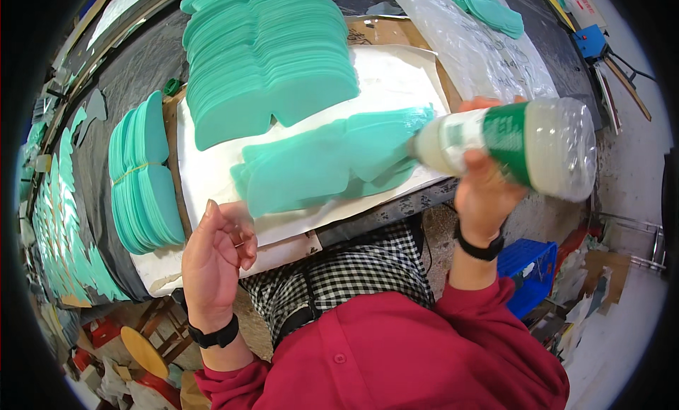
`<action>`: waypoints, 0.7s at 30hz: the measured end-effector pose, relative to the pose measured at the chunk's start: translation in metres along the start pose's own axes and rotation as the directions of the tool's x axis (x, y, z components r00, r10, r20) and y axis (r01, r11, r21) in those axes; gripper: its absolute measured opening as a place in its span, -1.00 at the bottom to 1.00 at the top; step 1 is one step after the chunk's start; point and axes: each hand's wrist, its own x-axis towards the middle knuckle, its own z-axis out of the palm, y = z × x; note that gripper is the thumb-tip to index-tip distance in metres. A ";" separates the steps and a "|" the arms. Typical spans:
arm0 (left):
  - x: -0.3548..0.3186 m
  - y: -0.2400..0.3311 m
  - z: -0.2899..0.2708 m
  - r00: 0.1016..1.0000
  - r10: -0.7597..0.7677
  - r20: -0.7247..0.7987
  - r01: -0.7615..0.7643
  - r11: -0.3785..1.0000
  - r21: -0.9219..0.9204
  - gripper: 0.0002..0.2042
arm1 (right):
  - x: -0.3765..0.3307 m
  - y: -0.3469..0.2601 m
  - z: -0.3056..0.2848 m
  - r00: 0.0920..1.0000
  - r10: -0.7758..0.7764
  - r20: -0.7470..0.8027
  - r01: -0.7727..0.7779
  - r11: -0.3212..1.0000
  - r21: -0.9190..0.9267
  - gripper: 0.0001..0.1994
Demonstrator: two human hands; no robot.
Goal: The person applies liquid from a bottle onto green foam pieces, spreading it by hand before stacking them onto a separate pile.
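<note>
My left hand (216, 251) hangs over the near edge of the desk (396, 208), fingers loosely curled and holding nothing. My right hand (488, 187) is closed round a clear plastic bottle with a green label (520, 145), tipped on its side, its nozzle touching the right end of a small fan of teal cut-out pieces (325, 162) on the white sheet (396, 78) near that edge. Squeezed too hard, I judge, the whitish stuff could flood past the piece onto the sheet, and with my left hand off them the pieces could slide. Further back stands a tall fanned stack of the same teal shapes (269, 56); a banded bundle (141, 173) sits at the left edge. Beyond, clear plastic wrap (481, 49) covers the far right corner, and a blue crate (527, 265) sits on the cluttered floor.
</note>
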 end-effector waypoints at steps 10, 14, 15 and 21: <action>0.008 -0.002 -0.008 1.000 0.000 -0.011 0.000 1.000 0.005 -0.60 | 0.016 0.004 -0.027 0.941 0.143 -0.305 -0.117 0.988 0.102 -0.50; 0.011 -0.005 -0.011 0.999 -0.027 -0.019 0.026 0.999 -0.018 -0.63 | 0.020 0.015 -0.003 0.975 0.128 -0.183 -0.120 0.991 0.054 -0.49; 0.010 -0.005 -0.012 0.999 -0.021 -0.035 0.020 1.000 -0.019 -0.63 | 0.023 0.015 0.005 0.981 0.126 -0.150 -0.117 0.991 0.065 -0.49; 0.012 -0.006 -0.016 0.998 -0.067 -0.017 0.067 0.997 -0.042 -0.63 | 0.018 0.002 0.069 0.978 0.181 0.100 -0.193 0.972 0.133 -0.51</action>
